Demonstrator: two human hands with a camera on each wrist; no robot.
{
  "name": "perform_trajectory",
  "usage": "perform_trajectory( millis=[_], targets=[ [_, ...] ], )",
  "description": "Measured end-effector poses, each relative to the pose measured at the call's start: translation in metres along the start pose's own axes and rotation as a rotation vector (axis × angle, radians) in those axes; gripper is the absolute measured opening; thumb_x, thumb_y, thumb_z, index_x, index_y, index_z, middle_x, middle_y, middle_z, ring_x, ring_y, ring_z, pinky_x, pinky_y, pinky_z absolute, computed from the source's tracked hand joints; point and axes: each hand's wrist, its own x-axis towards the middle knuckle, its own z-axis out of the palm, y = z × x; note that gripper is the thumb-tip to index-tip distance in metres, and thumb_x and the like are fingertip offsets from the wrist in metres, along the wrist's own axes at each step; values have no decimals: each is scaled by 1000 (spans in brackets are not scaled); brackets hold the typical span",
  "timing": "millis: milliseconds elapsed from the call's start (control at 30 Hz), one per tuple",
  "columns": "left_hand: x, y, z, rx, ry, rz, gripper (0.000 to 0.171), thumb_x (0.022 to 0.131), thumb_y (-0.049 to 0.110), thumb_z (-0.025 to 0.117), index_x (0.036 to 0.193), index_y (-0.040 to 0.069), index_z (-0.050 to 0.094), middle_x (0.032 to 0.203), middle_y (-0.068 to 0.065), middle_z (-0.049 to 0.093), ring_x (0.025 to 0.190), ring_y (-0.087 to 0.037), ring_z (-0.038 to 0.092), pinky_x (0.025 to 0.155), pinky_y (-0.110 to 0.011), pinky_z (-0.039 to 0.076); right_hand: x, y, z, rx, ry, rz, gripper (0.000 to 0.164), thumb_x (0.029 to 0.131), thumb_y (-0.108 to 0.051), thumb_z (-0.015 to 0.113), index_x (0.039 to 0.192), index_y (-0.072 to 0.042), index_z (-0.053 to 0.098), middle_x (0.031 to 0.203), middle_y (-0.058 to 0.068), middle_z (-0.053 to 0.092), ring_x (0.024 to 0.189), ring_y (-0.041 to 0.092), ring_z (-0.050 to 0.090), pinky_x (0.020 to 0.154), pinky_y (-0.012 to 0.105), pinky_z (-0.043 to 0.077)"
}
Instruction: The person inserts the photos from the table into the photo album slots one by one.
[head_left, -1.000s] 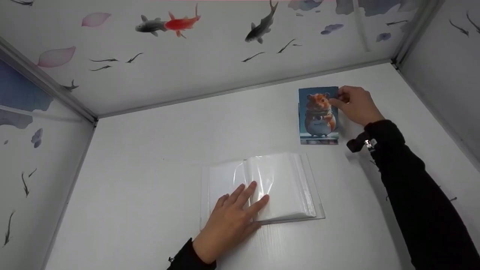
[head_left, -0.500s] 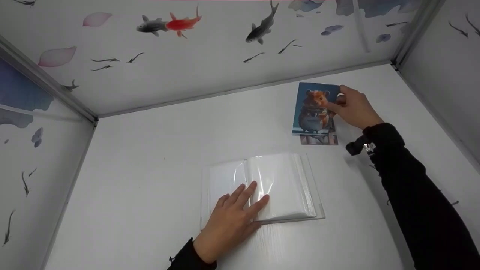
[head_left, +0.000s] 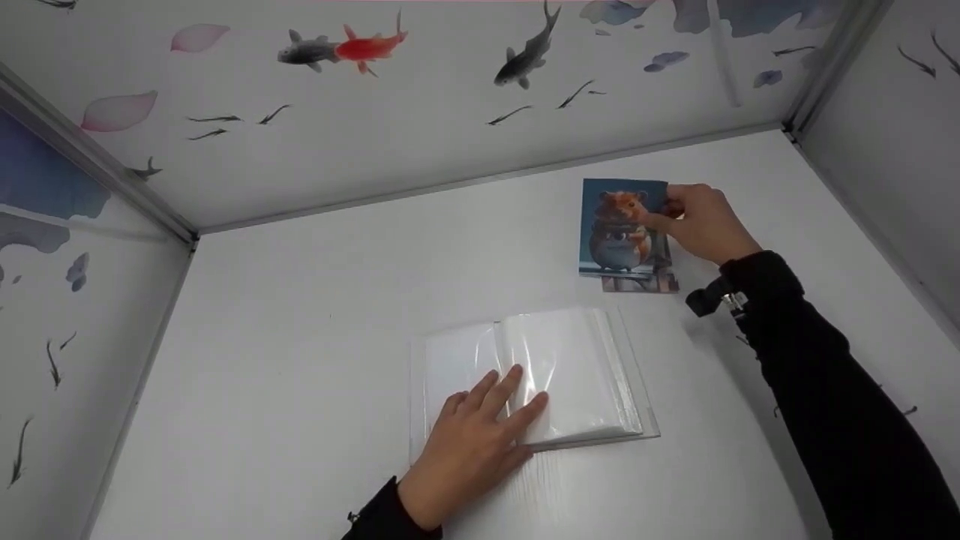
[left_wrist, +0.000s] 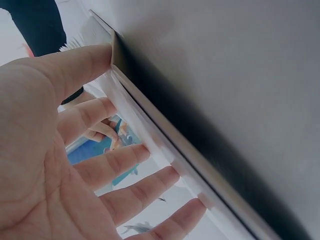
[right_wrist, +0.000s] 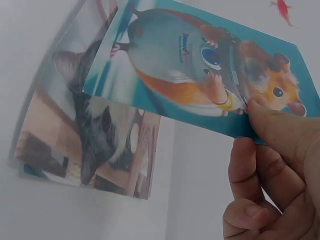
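My right hand point(head_left: 705, 221) pinches the right edge of a blue picture card point(head_left: 619, 225) with a hamster on it, thumb on the printed face. In the right wrist view the hamster card is raised over a small stack whose top picture card point(right_wrist: 110, 135) shows a grey-and-white cat. An album point(head_left: 574, 375) with clear plastic sleeves lies spread on the table, nearer the body. Across its lower middle rests my left hand point(head_left: 472, 450), fingers straight and spread. The left wrist view has those fingertips against the sleeves and the thumb at the album's edge.
A white table point(head_left: 315, 375) carries everything. Behind it stands a white back wall point(head_left: 420, 120) printed with fish and petals, with side walls at left and right. A black wrist camera point(head_left: 705, 300) sticks out from the right sleeve.
The hamster card has come off the stack and shifted left in the right hand, uncovering the cat card below. The left hand stays on the album.
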Motion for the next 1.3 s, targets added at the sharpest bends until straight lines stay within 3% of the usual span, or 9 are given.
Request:
perform_trajectory(
  millis=[100, 267, 533, 800, 1033, 1167, 1300],
  targets=[
    [0, 2, 0, 8, -1, 1, 60, 89, 50, 71, 144, 34, 54, 153, -9, 48, 132, -30, 57, 86, -44, 54, -1, -8, 0, 11, 8, -17, 39, 96, -46, 64, 87, -8, 62, 91, 13, 70, 76, 20, 52, 62, 32, 35],
    [1, 4, -1, -4, -50, -15, 61, 91, 52, 68, 146, 35, 50, 155, -8, 45, 134, -30, 54, 89, -46, 53, -4, -24, 1, 23, 27, -60, 50, 95, -44, 66, 71, -10, 39, 82, 14, 66, 62, 20, 38, 55, 32, 30],
    [1, 3, -4, -43, -70, -25, 61, 90, 52, 69, 146, 35, 51, 156, -9, 45, 135, -30, 54, 89, -46, 53, -3, -54, 15, 65, -3, -96, 46, 94, -39, 69, 71, -10, 41, 86, 12, 72, 63, 18, 42, 56, 29, 33],
    [3, -7, -12, -159, -104, -41, 55, 100, 56, 49, 149, 32, 47, 157, -8, 43, 137, -27, 52, 91, -45, 52, -2, -82, 33, 127, -43, -114, 42, 93, -37, 71, 71, -11, 46, 88, 7, 72, 67, 21, 49, 53, 26, 37],
    [3, -23, -12, -150, -53, -132, 58, 94, 39, 70, 146, 20, 53, 151, -11, 51, 133, -25, 55, 91, -45, 54, 0, -100, 49, 137, -70, -141, 38, 93, -39, 71, 74, -12, 52, 92, 6, 75, 67, 20, 50, 53, 28, 36],
    [2, -27, -10, -171, -51, -205, 64, 90, 39, 74, 144, 12, 54, 150, -15, 51, 134, -29, 55, 97, -46, 53, 1, -108, 58, 153, -97, -139, 39, 92, -40, 71, 75, -11, 52, 93, 6, 75, 71, 22, 51, 57, 32, 35],
    [-1, -30, -7, -176, -23, -236, 70, 88, 44, 74, 143, 5, 54, 148, -21, 51, 135, -33, 54, 101, -47, 51, 5, -114, 66, 170, -138, -139, 36, 92, -38, 72, 77, -11, 55, 89, 7, 74, 72, 21, 51, 59, 33, 35]
  ],
)
